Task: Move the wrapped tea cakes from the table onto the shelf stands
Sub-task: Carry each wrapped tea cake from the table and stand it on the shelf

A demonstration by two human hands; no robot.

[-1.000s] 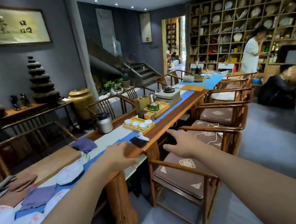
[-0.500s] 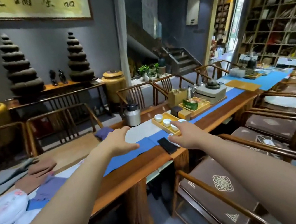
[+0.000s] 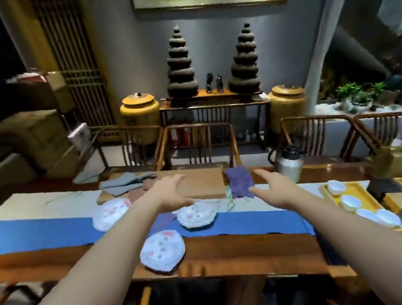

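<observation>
White paper-wrapped tea cakes sit on the wooden table [image 3: 250,252]: left cake [image 3: 111,214] on the blue runner [image 3: 33,231], near cake [image 3: 162,251] by the front edge, middle cake [image 3: 196,215] just under the left hand [image 3: 172,196]. Both it and the right hand [image 3: 273,189] hover, fingers loosely spread, holding nothing.

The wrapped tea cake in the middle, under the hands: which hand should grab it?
Probably the left hand. Its open fingers hover right above the middle tea cake, while the open right hand hangs farther off, by the purple cloth.
</observation>
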